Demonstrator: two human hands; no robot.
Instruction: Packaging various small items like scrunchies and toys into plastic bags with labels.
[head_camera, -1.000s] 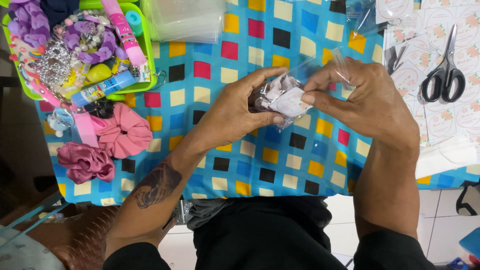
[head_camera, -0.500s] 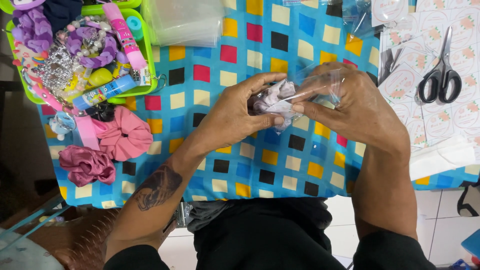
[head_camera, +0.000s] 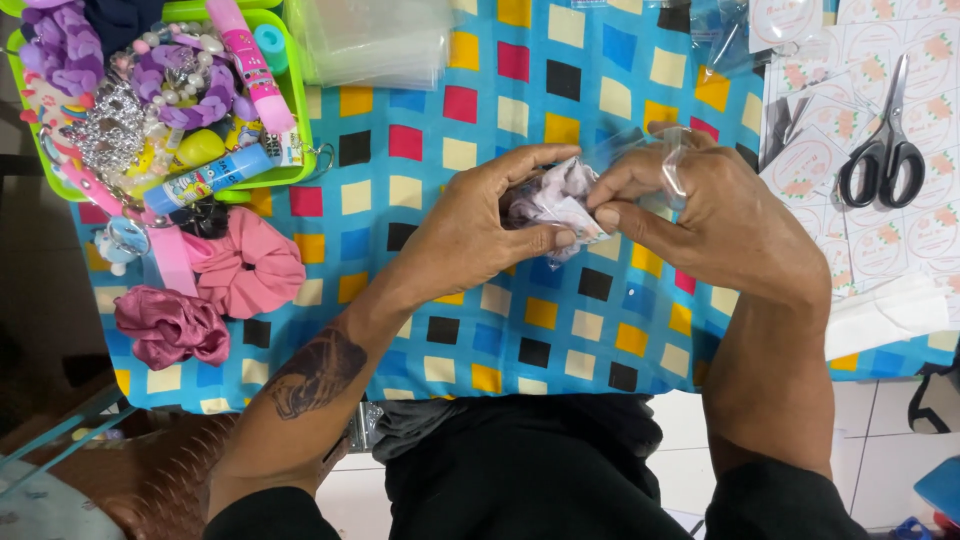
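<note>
Pale lilac scrunchie (head_camera: 560, 200) sits mid-table above the checkered cloth (head_camera: 500, 110), pinched btwn both hands. Left hand (head_camera: 475, 235) clamps it w/ thumb & fingers; right hand (head_camera: 720, 215) grips the clear plastic bag (head_camera: 655, 160) at its edge. Pink scrunchie (head_camera: 245, 270) & green tray (head_camera: 285, 120) lie left, scissors (head_camera: 885, 150) right.

2 hands (head_camera: 480, 235) work together; 2 pink scrunchies (head_camera: 245, 270) lie loose, 1 pair of scissors (head_camera: 885, 150), 1 green tray (head_camera: 290, 100).
</note>
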